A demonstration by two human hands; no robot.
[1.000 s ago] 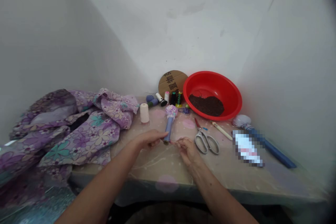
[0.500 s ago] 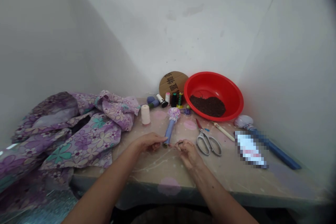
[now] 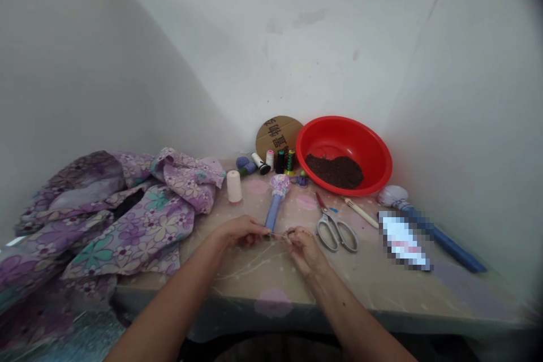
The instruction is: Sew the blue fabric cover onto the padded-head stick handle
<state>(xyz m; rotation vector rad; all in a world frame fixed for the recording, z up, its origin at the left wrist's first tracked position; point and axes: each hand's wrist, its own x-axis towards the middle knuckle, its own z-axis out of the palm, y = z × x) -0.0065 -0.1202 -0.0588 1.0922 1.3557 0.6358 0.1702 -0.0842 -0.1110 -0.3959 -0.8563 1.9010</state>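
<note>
A small mallet-like stick with a blue cloth-wrapped handle and a bunched floral cloth head lies on the table, head pointing away from me. My left hand is closed, its fingertips pinching at the handle's near end. A thin pale thread stretches from that end to my right hand. The right fingers are pinched together on the thread; a small dark thing at the fingertips is too small to make out. Scissors with grey handles lie just right of my right hand.
Purple floral cloth is heaped at the left. A white thread cone, several spools, a cardboard disc and a red basin of dark grains stand toward the wall. A cream utility knife and another blue-handled stick lie right.
My left fingertips have shifted slightly at the handle's near end. The thread between my hands shows more plainly as a straight line. The whole view has moved a little.
</note>
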